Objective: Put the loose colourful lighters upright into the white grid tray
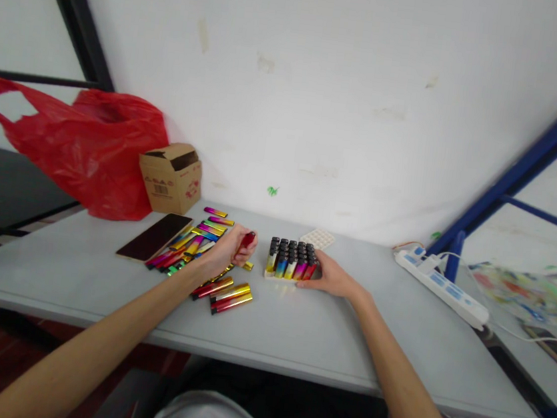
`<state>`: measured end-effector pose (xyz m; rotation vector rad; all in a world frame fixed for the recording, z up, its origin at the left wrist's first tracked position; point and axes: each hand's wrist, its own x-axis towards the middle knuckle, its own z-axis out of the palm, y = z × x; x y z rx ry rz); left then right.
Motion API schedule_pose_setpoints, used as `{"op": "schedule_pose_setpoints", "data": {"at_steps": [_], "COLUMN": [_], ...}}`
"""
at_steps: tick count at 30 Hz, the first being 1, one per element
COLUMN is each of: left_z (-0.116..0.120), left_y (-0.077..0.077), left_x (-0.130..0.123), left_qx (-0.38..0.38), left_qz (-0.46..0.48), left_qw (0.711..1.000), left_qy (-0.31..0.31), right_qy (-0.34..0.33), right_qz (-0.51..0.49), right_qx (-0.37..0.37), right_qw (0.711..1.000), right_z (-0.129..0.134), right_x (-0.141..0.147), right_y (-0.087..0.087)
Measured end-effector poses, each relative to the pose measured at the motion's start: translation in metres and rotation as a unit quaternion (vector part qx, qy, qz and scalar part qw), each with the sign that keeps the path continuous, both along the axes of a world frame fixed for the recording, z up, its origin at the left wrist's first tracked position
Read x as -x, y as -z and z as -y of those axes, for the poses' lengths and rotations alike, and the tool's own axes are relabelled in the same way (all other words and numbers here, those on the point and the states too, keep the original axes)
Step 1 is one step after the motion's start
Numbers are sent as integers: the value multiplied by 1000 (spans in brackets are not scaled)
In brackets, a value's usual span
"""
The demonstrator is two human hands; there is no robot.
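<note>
Closed round a red lighter [247,240], my left hand [231,249] is above the right side of a pile of loose lighters [194,245] with shiny coloured wraps. Several upright lighters [291,265] with black tops stand in rows in a white tray [280,279]. My right hand [328,275] grips the right side of this filled tray, thumb at the front corner and fingers behind. Red and gold lighters [231,302] lie near the front, to the left of the tray.
A dark flat panel [154,236], an open cardboard box [172,180] and a red plastic bag [88,154] are at the left. Behind the filled tray lies another white tray [318,238]. A power strip [440,288] with cables is at the right.
</note>
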<state>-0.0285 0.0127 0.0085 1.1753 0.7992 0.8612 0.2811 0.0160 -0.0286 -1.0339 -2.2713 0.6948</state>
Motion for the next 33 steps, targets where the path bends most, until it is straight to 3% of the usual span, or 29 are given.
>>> {"op": "schedule_pose_setpoints", "data": {"at_steps": [9,14,20,33], "left_z": [-3,3,5,11], "left_y": [6,8,1,6], "left_x": [-6,-10,-3,-7], "left_qx": [-4,-133,-295,-425], "left_qz": [-10,-28,-162,-283], "left_qw": [999,990,942,860], "left_qy": [-42,-23,5,-5], "right_qy": [-1,3,-1,-5], "right_qz": [2,-2,-9,-7], "right_qx": [-2,-3,-6,-7], "right_qw": [1000,1000,1000,1000], "right_z": [0,1,1,0], "right_x": [0,1,1,0], "right_y": [-1,-1,-1,0]}}
